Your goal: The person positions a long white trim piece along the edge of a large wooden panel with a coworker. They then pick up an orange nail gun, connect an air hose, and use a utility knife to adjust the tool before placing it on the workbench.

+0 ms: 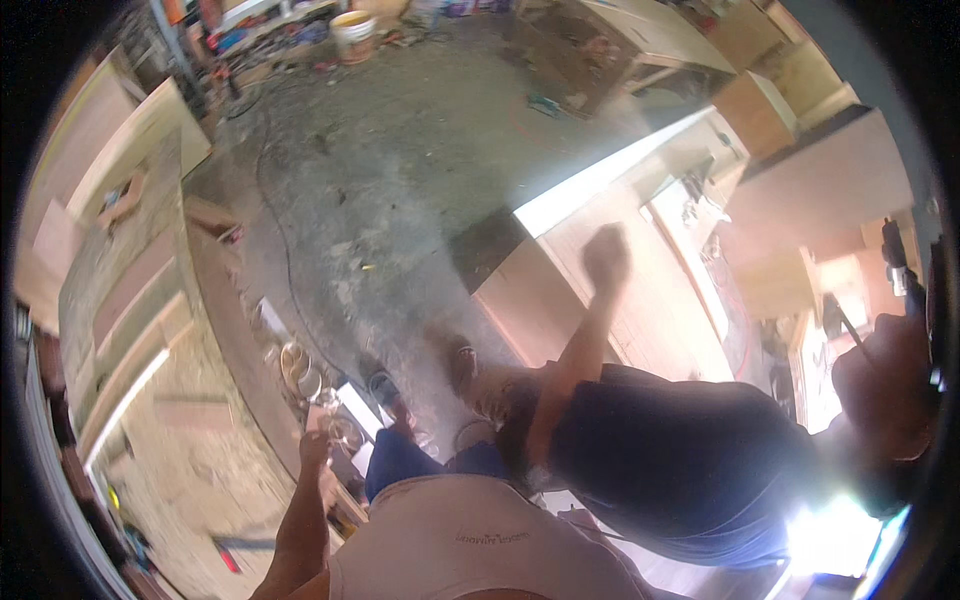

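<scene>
My left hand point(315, 452) hangs at the lower left, beside the edge of a plywood-topped workbench point(215, 440). Its fingers are small and blurred, so I cannot make out their pose or anything in them. Just past it stand round clear containers point(298, 368) and a white strip point(360, 410). No part of my right hand shows. Close on my right is a person in a dark shirt point(670, 460). That person's bare forearm is bent, and a blurred, seemingly closed hand point(606, 255) is over a pale wooden panel point(640, 285).
Wooden cabinets point(640, 35) and boards fill the far right. A white bucket point(352, 38) stands at the back among scattered items. A dark cord point(268, 190) runs along the concrete floor point(370, 170). On the bench lies a red-and-black tool point(230, 560).
</scene>
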### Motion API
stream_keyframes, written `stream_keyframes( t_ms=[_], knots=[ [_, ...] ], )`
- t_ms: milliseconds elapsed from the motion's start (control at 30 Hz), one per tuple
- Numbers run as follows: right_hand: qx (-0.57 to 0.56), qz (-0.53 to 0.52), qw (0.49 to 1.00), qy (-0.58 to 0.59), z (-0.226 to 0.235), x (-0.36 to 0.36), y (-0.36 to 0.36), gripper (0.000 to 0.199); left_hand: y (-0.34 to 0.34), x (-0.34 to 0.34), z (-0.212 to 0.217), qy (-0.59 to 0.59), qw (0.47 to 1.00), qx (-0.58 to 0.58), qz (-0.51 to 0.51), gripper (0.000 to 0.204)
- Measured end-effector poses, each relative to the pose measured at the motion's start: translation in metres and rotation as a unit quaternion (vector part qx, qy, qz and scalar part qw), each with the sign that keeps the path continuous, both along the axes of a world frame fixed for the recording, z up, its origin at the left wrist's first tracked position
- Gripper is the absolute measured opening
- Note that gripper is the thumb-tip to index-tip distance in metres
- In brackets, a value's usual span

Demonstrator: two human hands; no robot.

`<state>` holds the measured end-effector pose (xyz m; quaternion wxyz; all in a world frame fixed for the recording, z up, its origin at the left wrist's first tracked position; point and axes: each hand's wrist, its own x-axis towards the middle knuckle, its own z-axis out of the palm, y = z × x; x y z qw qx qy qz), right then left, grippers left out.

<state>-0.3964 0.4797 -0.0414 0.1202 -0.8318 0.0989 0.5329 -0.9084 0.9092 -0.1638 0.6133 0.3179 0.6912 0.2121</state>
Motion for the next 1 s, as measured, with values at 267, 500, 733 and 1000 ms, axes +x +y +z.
stream_keyframes(
  t_ms=[267, 500, 733, 1000],
  knots=[
    [0.061, 0.062, 0.996, 0.019, -0.018, -0.124, 0.039, 0.023, 0.085, -0.123, -0.040, -0.093, 0.973, -0.075, -0.200, 0.027],
    [0.087, 0.081, 0.993, 0.001, -0.061, -0.131, 0.229, 0.027, 0.146, -0.075, -0.020, -0.022, 0.967, -0.107, -0.228, 0.025],
    [0.135, 0.171, 0.976, -0.014, -0.073, -0.097, 0.404, 0.031, 0.291, -0.015, 0.018, -0.021, 0.977, -0.097, -0.191, 0.024],
    [0.220, 0.278, 0.934, -0.051, -0.057, -0.036, 0.610, 0.035, 0.442, 0.051, 0.041, -0.023, 0.979, -0.060, -0.195, 0.025]
  ],
)
